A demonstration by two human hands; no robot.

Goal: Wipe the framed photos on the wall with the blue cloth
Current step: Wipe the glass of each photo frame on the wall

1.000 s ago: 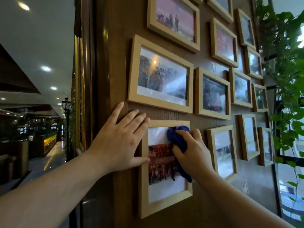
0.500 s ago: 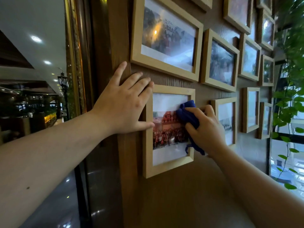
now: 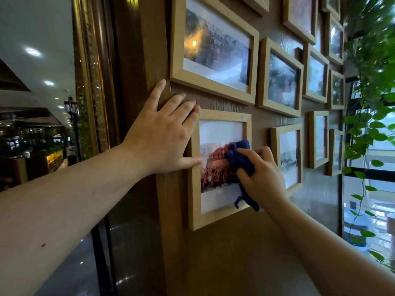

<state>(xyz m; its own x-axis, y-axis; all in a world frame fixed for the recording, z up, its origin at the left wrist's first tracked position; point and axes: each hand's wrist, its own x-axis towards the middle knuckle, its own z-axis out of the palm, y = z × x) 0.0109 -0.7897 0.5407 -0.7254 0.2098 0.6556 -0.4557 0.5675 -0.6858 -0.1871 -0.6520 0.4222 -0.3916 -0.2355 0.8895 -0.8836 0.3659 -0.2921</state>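
the right hand (image 3: 261, 175) holds the bunched blue cloth (image 3: 240, 161) in closed fingers and presses it on the glass of the lowest light-wood framed photo (image 3: 220, 167), at the wall's left edge. a second ago the cloth sat at the glass's upper right; it now works mid-height along the right side, a tail hanging over the bottom rail. the left hand (image 3: 165, 133), fingers spread flat and holding nothing, stays braced on the frame's left rail and the wood wall (image 3: 235, 263). judgement: this pane is being covered top to bottom and is partly done; the lower strip remains. the neighbouring frames (image 3: 280, 77) await wiping.
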